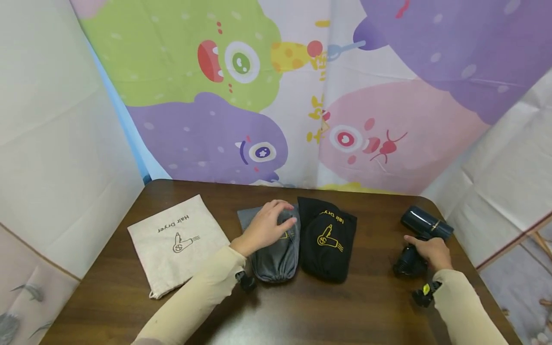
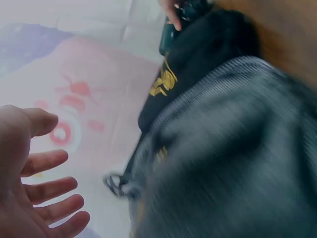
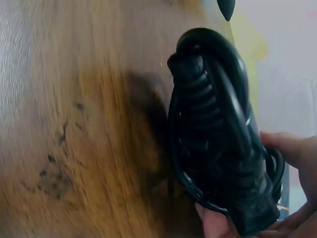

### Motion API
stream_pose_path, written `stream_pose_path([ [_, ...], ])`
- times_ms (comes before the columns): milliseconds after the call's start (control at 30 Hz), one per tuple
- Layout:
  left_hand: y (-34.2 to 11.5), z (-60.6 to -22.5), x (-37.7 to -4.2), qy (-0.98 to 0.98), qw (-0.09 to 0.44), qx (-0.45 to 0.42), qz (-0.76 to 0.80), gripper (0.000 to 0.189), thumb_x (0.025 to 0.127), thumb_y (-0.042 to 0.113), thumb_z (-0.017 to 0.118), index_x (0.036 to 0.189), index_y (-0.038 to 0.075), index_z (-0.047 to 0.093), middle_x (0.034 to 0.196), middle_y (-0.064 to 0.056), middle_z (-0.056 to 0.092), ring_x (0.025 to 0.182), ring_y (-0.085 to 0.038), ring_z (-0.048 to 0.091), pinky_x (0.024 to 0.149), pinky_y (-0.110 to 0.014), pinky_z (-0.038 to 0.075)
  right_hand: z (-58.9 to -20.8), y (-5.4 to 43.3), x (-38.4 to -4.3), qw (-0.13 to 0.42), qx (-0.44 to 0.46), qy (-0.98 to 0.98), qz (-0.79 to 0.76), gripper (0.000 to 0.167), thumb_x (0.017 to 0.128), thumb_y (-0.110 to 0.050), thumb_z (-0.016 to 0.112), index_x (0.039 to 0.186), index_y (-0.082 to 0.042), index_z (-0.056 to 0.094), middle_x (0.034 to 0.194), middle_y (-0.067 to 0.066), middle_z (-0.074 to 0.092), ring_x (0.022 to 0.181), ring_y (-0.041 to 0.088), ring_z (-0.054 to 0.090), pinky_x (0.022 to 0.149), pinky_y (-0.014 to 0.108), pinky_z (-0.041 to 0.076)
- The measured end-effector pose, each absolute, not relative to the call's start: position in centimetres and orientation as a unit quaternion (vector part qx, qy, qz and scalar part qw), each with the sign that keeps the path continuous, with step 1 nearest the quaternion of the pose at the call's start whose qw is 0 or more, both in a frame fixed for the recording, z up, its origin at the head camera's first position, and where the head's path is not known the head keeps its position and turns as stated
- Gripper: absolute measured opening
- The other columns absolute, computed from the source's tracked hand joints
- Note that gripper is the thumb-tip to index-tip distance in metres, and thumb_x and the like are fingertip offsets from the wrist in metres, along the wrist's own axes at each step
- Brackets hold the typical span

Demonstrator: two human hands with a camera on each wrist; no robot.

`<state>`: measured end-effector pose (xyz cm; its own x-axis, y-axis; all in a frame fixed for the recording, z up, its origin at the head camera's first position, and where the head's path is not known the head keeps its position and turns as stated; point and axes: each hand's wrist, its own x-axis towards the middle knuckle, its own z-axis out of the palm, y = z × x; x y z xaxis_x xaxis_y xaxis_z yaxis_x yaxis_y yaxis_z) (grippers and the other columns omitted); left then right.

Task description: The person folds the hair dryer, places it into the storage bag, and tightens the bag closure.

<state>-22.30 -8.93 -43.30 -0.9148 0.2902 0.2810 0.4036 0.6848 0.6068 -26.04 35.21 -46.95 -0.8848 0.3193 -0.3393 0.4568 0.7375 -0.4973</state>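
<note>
My left hand [image 1: 268, 225] is held over a filled grey drawstring pouch [image 1: 276, 261], its fingers loosely spread and holding nothing. In the left wrist view the pouch is blurred, and the fingers [image 2: 54, 191] stand apart from it. On the right of the table, my right hand [image 1: 432, 251] grips a dark hair dryer [image 1: 424, 222] by the end where its black cord [image 1: 408, 263] is bundled. The right wrist view shows the looped cord [image 3: 213, 114] and ribbed plug up close, with the thumb and fingers around the bundle's near end.
A filled black pouch [image 1: 329, 244] with a yellow hair dryer print lies against the grey one. At the left lies a flat beige drawstring bag [image 1: 178, 244] marked "Hair Dryer". The brown table [image 1: 371, 306] meets a cartoon-printed cloth [image 1: 241, 134] behind and white cloth at both sides.
</note>
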Motion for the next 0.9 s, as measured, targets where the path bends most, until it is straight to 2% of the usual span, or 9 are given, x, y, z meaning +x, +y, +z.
stream_pose_path([
  [67, -7.8, -43.0, -22.8, -0.911, 0.082, -0.202, -0.349, 0.036, 0.098, 0.033, 0.057, 0.125, 0.010, 0.060, 0.132, -0.009, 0.057, 0.124, -0.028, 0.052, 0.103, -0.047, 0.043, -47.3, 35.1, -26.1, 0.112, 0.229, 0.911, -0.325, 0.099, 0.088, -0.059, 0.055, 0.128, 0.029, 0.035, 0.110, 0.038, 0.051, 0.084, 0.038, 0.058, 0.062, 0.039, 0.053],
  [133, -6.8, -42.6, -23.3, -0.908, 0.079, -0.210, -0.353, 0.035, 0.098, 0.032, 0.057, 0.124, 0.009, 0.061, 0.132, -0.010, 0.057, 0.124, -0.029, 0.052, 0.104, -0.047, 0.043, -47.6, 35.1, -26.2, 0.116, 0.245, 0.892, -0.362, 0.102, 0.087, -0.057, 0.057, 0.134, 0.028, 0.027, 0.126, 0.043, 0.043, 0.102, 0.045, 0.054, 0.080, 0.046, 0.055],
  [200, -5.7, -42.3, -23.7, -0.908, 0.067, -0.216, -0.353, 0.036, 0.098, 0.032, 0.057, 0.125, 0.008, 0.061, 0.132, -0.011, 0.056, 0.125, -0.030, 0.052, 0.105, -0.047, 0.042, -47.9, 35.2, -26.2, 0.122, 0.259, 0.874, -0.393, 0.102, 0.088, -0.054, 0.057, 0.138, 0.027, 0.020, 0.137, 0.044, 0.035, 0.118, 0.049, 0.047, 0.099, 0.052, 0.048],
  [300, -4.3, -42.2, -24.1, -0.915, 0.031, -0.213, -0.342, 0.038, 0.098, 0.033, 0.056, 0.127, 0.008, 0.059, 0.134, -0.012, 0.056, 0.127, -0.031, 0.050, 0.107, -0.046, 0.040, -48.5, 35.4, -26.1, 0.119, 0.273, 0.857, -0.421, 0.102, 0.088, -0.050, 0.058, 0.140, 0.027, 0.016, 0.143, 0.043, 0.029, 0.124, 0.049, 0.041, 0.110, 0.055, 0.037],
  [367, -3.4, -42.1, -24.3, -0.923, 0.009, -0.205, -0.326, 0.039, 0.098, 0.033, 0.056, 0.129, 0.010, 0.059, 0.135, -0.011, 0.055, 0.128, -0.030, 0.049, 0.108, -0.045, 0.040, -48.8, 35.3, -25.9, 0.108, 0.271, 0.855, -0.428, 0.098, 0.087, -0.048, 0.059, 0.139, 0.026, 0.020, 0.140, 0.041, 0.033, 0.117, 0.044, 0.045, 0.103, 0.053, 0.044],
  [433, -2.6, -42.1, -24.6, -0.931, -0.006, -0.198, -0.306, 0.040, 0.098, 0.034, 0.056, 0.131, 0.012, 0.058, 0.137, -0.010, 0.054, 0.130, -0.028, 0.048, 0.109, -0.044, 0.039, -49.0, 35.1, -25.7, 0.096, 0.258, 0.861, -0.428, 0.093, 0.087, -0.047, 0.061, 0.136, 0.025, 0.030, 0.132, 0.037, 0.040, 0.107, 0.039, 0.050, 0.088, 0.045, 0.051],
  [567, -1.2, -42.2, -24.9, -0.942, -0.019, -0.204, -0.267, 0.045, 0.099, 0.038, 0.055, 0.138, 0.015, 0.053, 0.144, -0.008, 0.049, 0.136, -0.026, 0.044, 0.112, -0.043, 0.038, -49.2, 34.2, -25.2, 0.087, 0.212, 0.868, -0.440, 0.074, 0.088, -0.044, 0.064, 0.125, 0.018, 0.049, 0.111, 0.024, 0.053, 0.091, 0.026, 0.056, 0.068, 0.027, 0.049],
  [667, -0.4, -42.2, -25.0, -0.942, -0.038, -0.220, -0.250, 0.052, 0.098, 0.041, 0.054, 0.144, 0.016, 0.047, 0.151, -0.010, 0.043, 0.141, -0.027, 0.038, 0.114, -0.044, 0.035, -49.2, 33.3, -24.6, 0.099, 0.179, 0.865, -0.458, 0.068, 0.090, -0.042, 0.063, 0.123, 0.015, 0.052, 0.102, 0.017, 0.058, 0.085, 0.020, 0.057, 0.066, 0.025, 0.049],
  [900, 0.4, -42.8, -25.4, -0.941, -0.082, -0.232, -0.234, 0.066, 0.098, 0.050, 0.051, 0.153, 0.019, 0.032, 0.160, -0.011, 0.028, 0.148, -0.027, 0.026, 0.117, -0.047, 0.031, -47.9, 30.7, -23.2, 0.126, 0.093, 0.863, -0.480, 0.069, 0.094, -0.041, 0.060, 0.135, 0.012, 0.045, 0.107, 0.020, 0.064, 0.081, 0.013, 0.063, 0.069, 0.030, 0.056],
])
